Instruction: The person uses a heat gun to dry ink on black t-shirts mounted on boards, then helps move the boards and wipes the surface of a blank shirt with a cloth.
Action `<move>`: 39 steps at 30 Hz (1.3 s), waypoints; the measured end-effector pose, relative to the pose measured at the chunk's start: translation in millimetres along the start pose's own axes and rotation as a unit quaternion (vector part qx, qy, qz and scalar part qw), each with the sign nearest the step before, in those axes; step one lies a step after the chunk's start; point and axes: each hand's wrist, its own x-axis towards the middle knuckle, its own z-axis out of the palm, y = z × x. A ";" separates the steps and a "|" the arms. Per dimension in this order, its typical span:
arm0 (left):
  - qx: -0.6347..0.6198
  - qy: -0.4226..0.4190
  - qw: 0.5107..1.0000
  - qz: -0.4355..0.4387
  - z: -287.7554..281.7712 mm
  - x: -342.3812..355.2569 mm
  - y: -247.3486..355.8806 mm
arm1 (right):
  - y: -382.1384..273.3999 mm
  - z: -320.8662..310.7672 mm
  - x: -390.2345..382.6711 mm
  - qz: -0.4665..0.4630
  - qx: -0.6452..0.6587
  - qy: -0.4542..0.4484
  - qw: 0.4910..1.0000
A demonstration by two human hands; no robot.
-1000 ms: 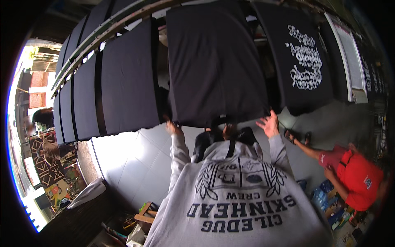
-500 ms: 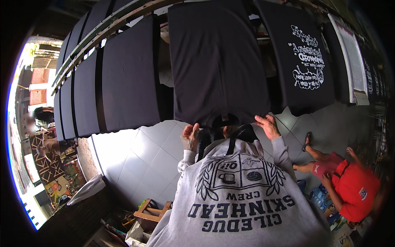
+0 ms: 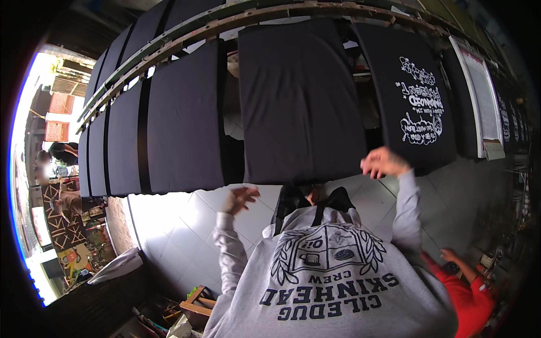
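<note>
A black T-shirt [image 3: 301, 107] lies stretched over a board in front of me, with slight creases down its middle. My left hand [image 3: 242, 200] hovers just off the shirt's near left corner, fingers loosely apart and holding nothing. At the near right corner is my right hand [image 3: 385, 164], its fingers bent but apart; nothing shows between them. Whether its fingertips still touch the cloth I cannot tell. Right of it lies another black shirt with a white print [image 3: 420, 104].
More black shirts on boards [image 3: 183, 115] run off to the left. A pale framed screen [image 3: 479, 101] stands at the right. Wooden rails [image 3: 169, 48] pass behind the boards. A person in red [image 3: 465, 301] is at lower right. A wooden stool [image 3: 197, 304] sits at lower left.
Both hands have let go of the shirt's near edge and moved apart, the left lower and outward. The neckline no longer shows at the edge. The person in red has moved lower.
</note>
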 end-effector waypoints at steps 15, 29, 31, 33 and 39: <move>0.131 0.280 0.948 0.078 -152.1 450.3 340.9 | -202.4 -271.9 373.7 -0.102 0.095 0.453 0.881; 0.144 0.487 0.825 0.248 -108.1 441.9 354.8 | -201.0 -293.6 373.8 -0.165 -0.124 0.635 0.744; 0.169 0.501 0.812 0.246 -109.2 448.8 356.4 | -194.9 -291.2 390.5 -0.174 -0.145 0.691 0.686; 0.192 0.498 0.800 0.273 -115.1 453.1 355.0 | -198.1 -302.7 388.1 -0.166 -0.129 0.612 0.763; 0.156 0.399 0.885 0.179 -123.4 464.2 352.3 | -180.6 -308.4 399.9 -0.111 -0.125 0.595 0.786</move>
